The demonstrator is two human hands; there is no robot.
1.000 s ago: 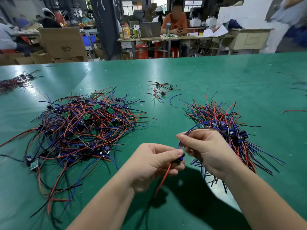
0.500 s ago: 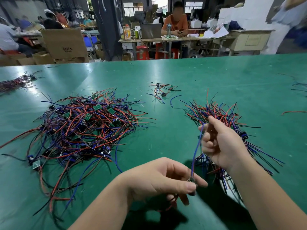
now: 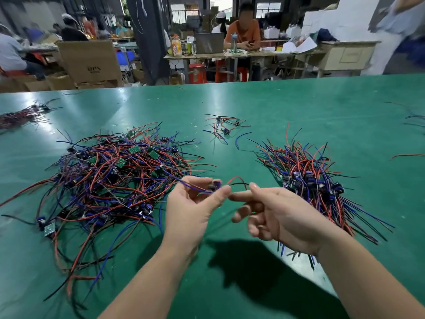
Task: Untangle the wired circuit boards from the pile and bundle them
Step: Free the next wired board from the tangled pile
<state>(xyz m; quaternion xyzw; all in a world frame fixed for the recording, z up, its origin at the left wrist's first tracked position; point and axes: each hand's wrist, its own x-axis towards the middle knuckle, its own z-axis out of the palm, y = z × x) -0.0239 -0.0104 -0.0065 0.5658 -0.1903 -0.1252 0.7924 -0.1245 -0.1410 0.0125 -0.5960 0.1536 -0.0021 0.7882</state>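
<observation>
A wired circuit board (image 3: 215, 185), held above the green table (image 3: 299, 116), is pinched by the left hand (image 3: 192, 211), its wires running left-right toward the tangled pile (image 3: 115, 180); the right hand (image 3: 276, 215) (fingers loosely spread, holding nothing) hovers just right, nearer the sorted bundle (image 3: 317, 187).

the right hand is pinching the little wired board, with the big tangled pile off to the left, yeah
No, the head view shows the left hand pinching the little wired board; the right hand is beside it with fingers loose. The big tangled pile is off to the left, as you say.
</observation>
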